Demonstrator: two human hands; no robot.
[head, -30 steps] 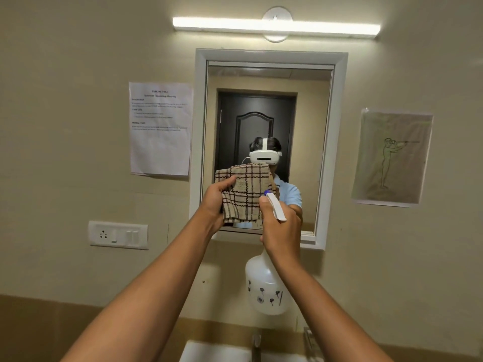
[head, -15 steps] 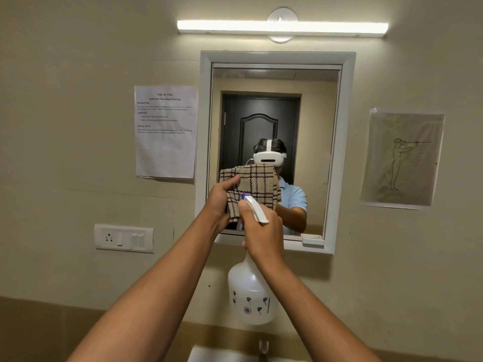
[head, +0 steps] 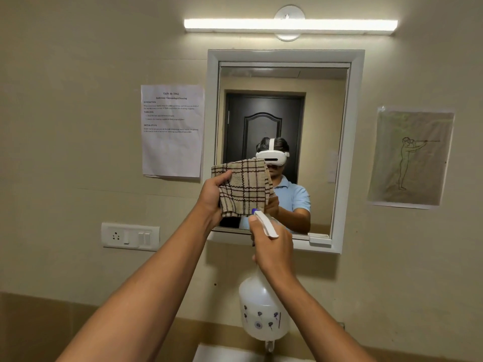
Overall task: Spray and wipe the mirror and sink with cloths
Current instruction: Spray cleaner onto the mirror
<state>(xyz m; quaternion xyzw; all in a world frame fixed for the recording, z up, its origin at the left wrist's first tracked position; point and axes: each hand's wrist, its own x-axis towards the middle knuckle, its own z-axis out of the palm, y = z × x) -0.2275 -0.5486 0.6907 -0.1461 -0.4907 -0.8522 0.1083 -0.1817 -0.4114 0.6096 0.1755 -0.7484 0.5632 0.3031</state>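
- The left hand (head: 211,197) holds a beige cloth with a dark brown check pattern (head: 244,188) up in front of the lower left part of the white-framed rectangular wall mirror (head: 350,152). Its thumb lies over the cloth's left edge, and the other fingers are hidden behind the fabric. I judge the cloth is raised there either to take spray or to be ready to wipe the glass.
- The right hand (head: 274,249) is wrapped round the neck of a translucent white plastic spray bottle with small dark flower prints (head: 262,312), its fingers curled at the white trigger head (head: 266,223). The small blue nozzle points forward at the cloth's lower edge and the mirror behind it, just beside the cloth; whether they touch I cannot tell. That aim suits a squirt onto cloth or glass, though no mist shows.
- The bottle's body hangs below the hand, above the white sink (head: 222,354), of which only a strip shows at the bottom edge.
- The cloth looks soft and folded over, with some thickness and a rumpled lower edge; it hangs limp from the grip.
- The mirror glass appears fairly clean here, reflecting a dark panelled door and the person; no streaks or droplets are plain.
- Both mirror and sink seem not yet wiped, by my reading.
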